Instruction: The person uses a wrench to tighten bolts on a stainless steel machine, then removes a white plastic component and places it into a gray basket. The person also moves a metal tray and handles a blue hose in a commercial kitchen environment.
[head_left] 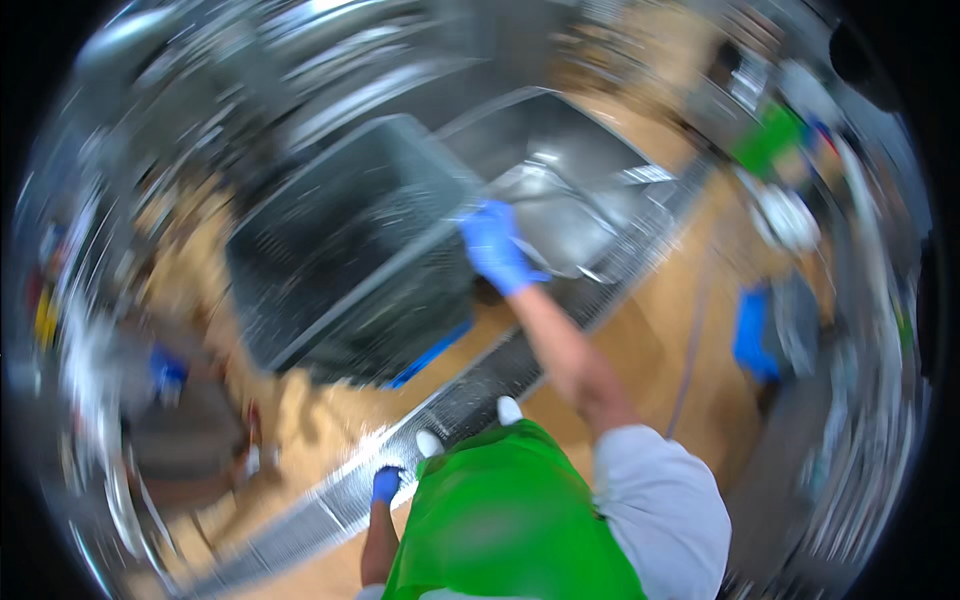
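Observation:
My right arm reaches forward, and my right hand [492, 243], in a blue glove, is at the right rim of a large dark grey-green plastic crate [395, 290]. Its fingers appear closed over that rim, though motion blurs them. The crate looks deep, with perforated walls and a dark inside, and a strip of blue shows under its lower edge. Just right of this hand stands a wide stainless steel tub [575, 215] with shiny inner walls. My left hand [387, 484], also blue-gloved, hangs low beside my green apron, away from the crate; its fingers are too blurred to read.
A metal drain grate [470, 385] runs diagonally across the tan floor [640, 350], passing under my white shoes. Blurred steel equipment lines the back. To the right are a blue container [757, 335] and a green object [770, 140]; a dark grey surface [185, 430] lies left.

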